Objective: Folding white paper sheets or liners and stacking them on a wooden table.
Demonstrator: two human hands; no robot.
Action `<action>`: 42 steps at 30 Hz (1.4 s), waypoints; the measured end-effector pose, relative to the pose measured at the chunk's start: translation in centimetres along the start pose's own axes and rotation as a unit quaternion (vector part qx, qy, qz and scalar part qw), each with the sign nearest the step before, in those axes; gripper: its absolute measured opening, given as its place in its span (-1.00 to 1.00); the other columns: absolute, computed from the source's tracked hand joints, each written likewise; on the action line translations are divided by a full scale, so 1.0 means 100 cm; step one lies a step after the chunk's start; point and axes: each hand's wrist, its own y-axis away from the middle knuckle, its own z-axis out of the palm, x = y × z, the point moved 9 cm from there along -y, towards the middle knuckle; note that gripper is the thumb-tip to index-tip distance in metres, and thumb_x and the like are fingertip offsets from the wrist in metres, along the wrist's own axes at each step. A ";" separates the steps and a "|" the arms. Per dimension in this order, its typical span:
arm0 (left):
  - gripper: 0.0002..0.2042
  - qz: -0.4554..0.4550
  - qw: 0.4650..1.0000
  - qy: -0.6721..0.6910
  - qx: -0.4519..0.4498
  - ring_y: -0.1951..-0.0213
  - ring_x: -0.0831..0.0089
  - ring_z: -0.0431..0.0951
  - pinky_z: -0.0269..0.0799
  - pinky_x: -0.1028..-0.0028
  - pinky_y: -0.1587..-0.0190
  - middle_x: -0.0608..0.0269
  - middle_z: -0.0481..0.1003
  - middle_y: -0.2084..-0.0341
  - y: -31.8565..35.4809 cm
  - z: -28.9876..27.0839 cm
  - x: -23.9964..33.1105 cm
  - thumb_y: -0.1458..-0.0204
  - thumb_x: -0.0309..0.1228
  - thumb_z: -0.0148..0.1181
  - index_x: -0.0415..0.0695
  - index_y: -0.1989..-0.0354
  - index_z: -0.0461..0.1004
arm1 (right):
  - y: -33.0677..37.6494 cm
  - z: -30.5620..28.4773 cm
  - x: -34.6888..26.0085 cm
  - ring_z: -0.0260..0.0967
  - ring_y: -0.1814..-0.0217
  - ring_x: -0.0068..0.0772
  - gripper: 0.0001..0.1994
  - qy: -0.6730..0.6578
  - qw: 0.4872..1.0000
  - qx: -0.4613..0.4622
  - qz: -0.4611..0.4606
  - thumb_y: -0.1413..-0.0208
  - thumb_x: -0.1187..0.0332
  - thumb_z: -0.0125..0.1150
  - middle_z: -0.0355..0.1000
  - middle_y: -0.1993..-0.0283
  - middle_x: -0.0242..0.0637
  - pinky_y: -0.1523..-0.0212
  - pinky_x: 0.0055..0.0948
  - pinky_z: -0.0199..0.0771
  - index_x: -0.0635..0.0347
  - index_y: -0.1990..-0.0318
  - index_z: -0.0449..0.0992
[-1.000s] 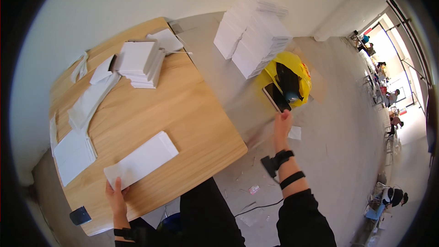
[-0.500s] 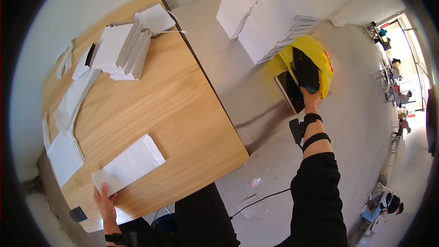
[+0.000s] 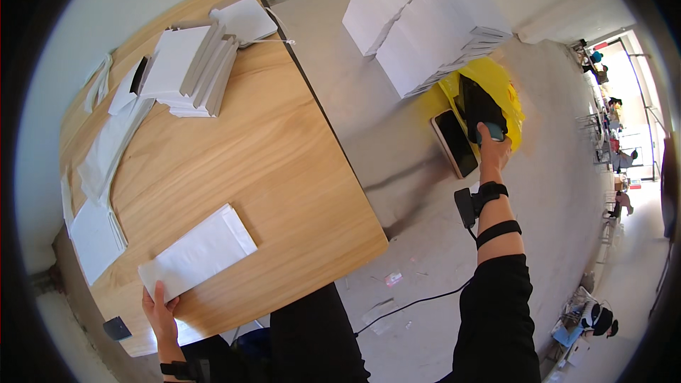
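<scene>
My left hand [image 3: 162,310] pinches the near left end of a flat white paper packet [image 3: 200,250], thumb on top, at the table's near edge. Out to the right, my right hand [image 3: 494,150] closes round the teal end [image 3: 491,132] of a dark object, its exact kind unclear. Its black part [image 3: 479,103] lies in the mouth of a yellow plastic bag [image 3: 505,91]. Beside the bag and that hand, a phone [image 3: 455,144] with a dark screen lies tilted.
Stacked white paper pieces [image 3: 186,64] stand on the wooden table [image 3: 284,177], with white strips [image 3: 113,149] and sheets [image 3: 98,241] along its left side. Tall white stacks [image 3: 425,25] rise behind the bag. A black cable [image 3: 418,303] crosses the floor. Several people are far right.
My right hand has shifted slightly right and down in the picture, along with the teal end it grips. The left hand still holds the packet, which lies almost unmoved.
</scene>
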 end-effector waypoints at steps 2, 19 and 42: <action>-0.61 0.009 1.000 0.005 -0.007 0.30 0.66 0.48 0.44 0.68 0.35 0.38 0.48 0.23 0.001 0.000 0.001 -0.16 -0.17 0.11 -0.11 -0.08 0.37 | 0.005 -0.008 -0.006 0.29 -0.13 0.01 -0.14 -0.091 0.996 0.007 0.014 0.27 0.04 0.46 0.22 -0.18 0.07 -0.12 -0.18 0.38 0.26 -0.20 0.24; -0.66 0.041 0.994 0.097 0.011 0.18 0.55 0.47 0.47 0.54 0.24 0.32 0.45 0.17 -0.019 -0.017 -0.016 -0.18 -0.27 0.12 -0.15 -0.07 0.34 | 0.103 -0.138 -0.001 0.39 0.09 -0.33 -0.42 -0.460 0.856 -0.170 0.164 0.13 0.21 0.43 0.30 0.03 -0.18 0.26 -0.44 0.61 0.18 0.00 0.26; -0.11 0.583 0.778 -0.164 -0.166 -0.01 0.00 0.38 0.27 0.10 -0.15 -0.03 0.36 0.05 0.258 0.085 0.167 0.50 -0.39 0.49 -0.18 -0.19 0.25 | 0.432 -0.265 -0.211 0.23 0.30 -0.49 -0.40 -0.234 0.707 -0.500 -0.442 0.26 0.23 0.51 0.28 0.22 -0.29 0.26 -0.49 0.31 0.14 0.01 0.39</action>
